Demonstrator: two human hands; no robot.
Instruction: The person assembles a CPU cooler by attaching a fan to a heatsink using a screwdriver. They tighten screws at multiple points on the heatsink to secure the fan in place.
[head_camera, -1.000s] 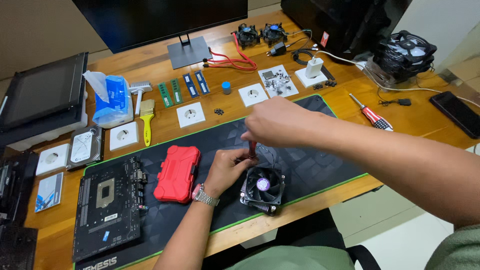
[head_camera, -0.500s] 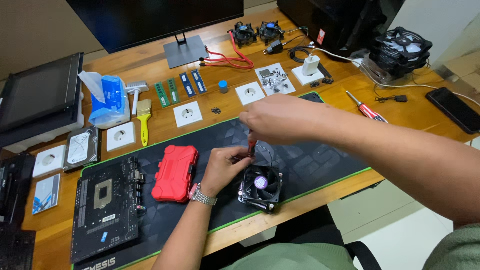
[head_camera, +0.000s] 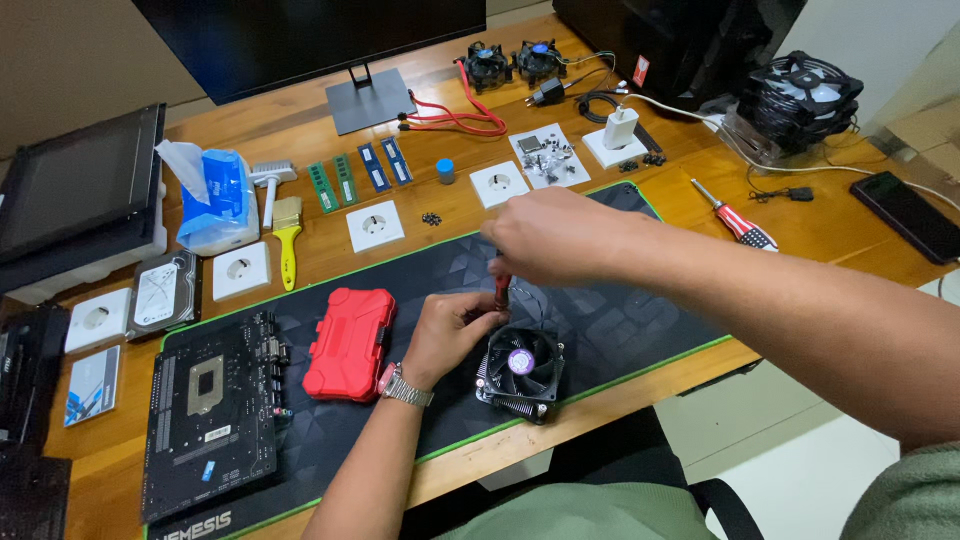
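A black cooler fan (head_camera: 520, 373) with a metal heatsink and a purple hub sits on the dark desk mat (head_camera: 620, 320) near the table's front edge. My left hand (head_camera: 450, 330), with a watch on the wrist, rests against the fan's left side, fingers curled at its top corner. Above it my right hand (head_camera: 550, 235) is closed on the top of a red-handled screwdriver (head_camera: 502, 287), which stands upright with its tip at the fan's upper left corner.
A red case (head_camera: 348, 343) and a motherboard (head_camera: 210, 410) lie left on the mat. Behind are white sockets (head_camera: 375, 226), memory sticks (head_camera: 360, 172), a yellow brush (head_camera: 288, 232), a hard drive (head_camera: 162, 294), a second screwdriver (head_camera: 735, 222), a phone (head_camera: 915, 215), a fan stack (head_camera: 800, 100) and a monitor stand (head_camera: 368, 98).
Both hands stay at the fan with the screwdriver upright; the view has shifted slightly. No object has visibly moved.
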